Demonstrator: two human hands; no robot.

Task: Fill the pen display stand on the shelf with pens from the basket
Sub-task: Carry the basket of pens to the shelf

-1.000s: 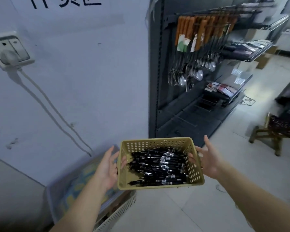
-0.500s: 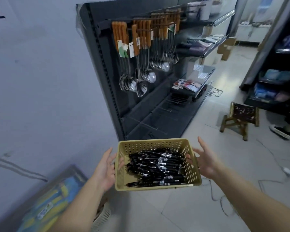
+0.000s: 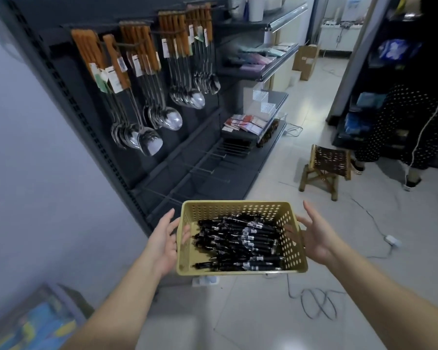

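Observation:
A tan perforated plastic basket [image 3: 238, 208] hangs in front of me, carried between both hands. Inside it lies a heap of several black pens [image 3: 240, 242] with silver bands. My left hand [image 3: 165, 239] presses the basket's left wall, thumb over the rim. My right hand [image 3: 314, 236] presses the right wall with its fingers spread. A clear stepped pen display stand [image 3: 263, 103] with perforated tiers sits on a lower shelf of the dark shelving unit [image 3: 182, 173], far ahead and to the right.
Wooden-handled ladles and spoons [image 3: 142, 97] hang on the shelving's hooks. A small woven stool [image 3: 325, 168] stands on the tiled floor at right, a person's legs [image 3: 400, 127] beyond it. Cables [image 3: 316, 303] lie on the floor. A colourful box [image 3: 33, 322] sits at lower left.
My view has swung right, from the white wall with the socket to the shelving aisle. The basket stays held between both hands.

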